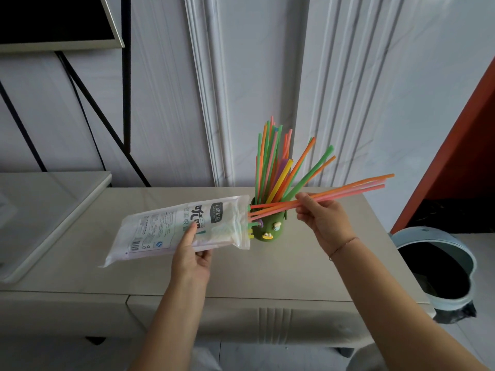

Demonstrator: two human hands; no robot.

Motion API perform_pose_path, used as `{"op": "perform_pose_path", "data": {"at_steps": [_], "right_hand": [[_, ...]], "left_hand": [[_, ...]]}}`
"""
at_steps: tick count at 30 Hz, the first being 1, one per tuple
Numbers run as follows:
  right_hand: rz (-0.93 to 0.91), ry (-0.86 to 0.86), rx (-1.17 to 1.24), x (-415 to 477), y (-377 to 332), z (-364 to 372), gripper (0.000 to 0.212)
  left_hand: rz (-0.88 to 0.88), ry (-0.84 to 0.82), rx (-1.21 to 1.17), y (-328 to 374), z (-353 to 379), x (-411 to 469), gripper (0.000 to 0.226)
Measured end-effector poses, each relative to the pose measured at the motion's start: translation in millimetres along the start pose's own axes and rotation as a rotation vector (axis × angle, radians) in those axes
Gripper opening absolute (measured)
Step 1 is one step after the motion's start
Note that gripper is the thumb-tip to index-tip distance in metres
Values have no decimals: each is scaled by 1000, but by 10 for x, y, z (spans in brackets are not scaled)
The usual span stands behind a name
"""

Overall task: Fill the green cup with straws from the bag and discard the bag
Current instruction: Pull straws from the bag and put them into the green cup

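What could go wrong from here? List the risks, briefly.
The orange and pink plastic straws pinched by the right hand cross close to the small green cup, which may tip, crowded with leaning straws. Straw ends poking from the printed plastic bag in the left hand may slide out onto the table.
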State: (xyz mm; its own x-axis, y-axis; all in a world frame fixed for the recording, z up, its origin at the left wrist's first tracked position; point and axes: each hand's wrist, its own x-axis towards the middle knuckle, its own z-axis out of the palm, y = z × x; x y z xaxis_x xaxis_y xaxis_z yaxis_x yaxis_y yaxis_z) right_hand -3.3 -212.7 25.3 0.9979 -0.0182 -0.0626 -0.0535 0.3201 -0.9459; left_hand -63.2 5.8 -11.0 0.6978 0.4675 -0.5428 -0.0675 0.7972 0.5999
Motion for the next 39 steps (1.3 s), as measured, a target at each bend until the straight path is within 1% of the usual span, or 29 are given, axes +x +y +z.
{"op": "perform_pose_path", "data": {"at_steps": [5,11,18,25,28,32,39], "right_hand": [[-53,97,-94,115,-167,-135,20],[-118,187,-212,134,-349,-172,12],[-99,294,-313,156,-466,-307,18],[-93,347,-306,146,-506,-423,18],[-89,349,-308,135,-535,-442,14],[-99,357,-336,116,-585,-445,17],[-124,337,-375,77,-649,-385,12]], "left_hand": [[-9,28,-17,76,-42,62,18],[-9,29,-24,67,-6,45,17],[-5,42,-17,82,-14,63,16],[-6,32,-20,70,-23,65,16],[2,30,-16,76,-20,68,16],[7,25,-15,76,-23,64,17],[21,7,-2,74,19,15,16]]}}
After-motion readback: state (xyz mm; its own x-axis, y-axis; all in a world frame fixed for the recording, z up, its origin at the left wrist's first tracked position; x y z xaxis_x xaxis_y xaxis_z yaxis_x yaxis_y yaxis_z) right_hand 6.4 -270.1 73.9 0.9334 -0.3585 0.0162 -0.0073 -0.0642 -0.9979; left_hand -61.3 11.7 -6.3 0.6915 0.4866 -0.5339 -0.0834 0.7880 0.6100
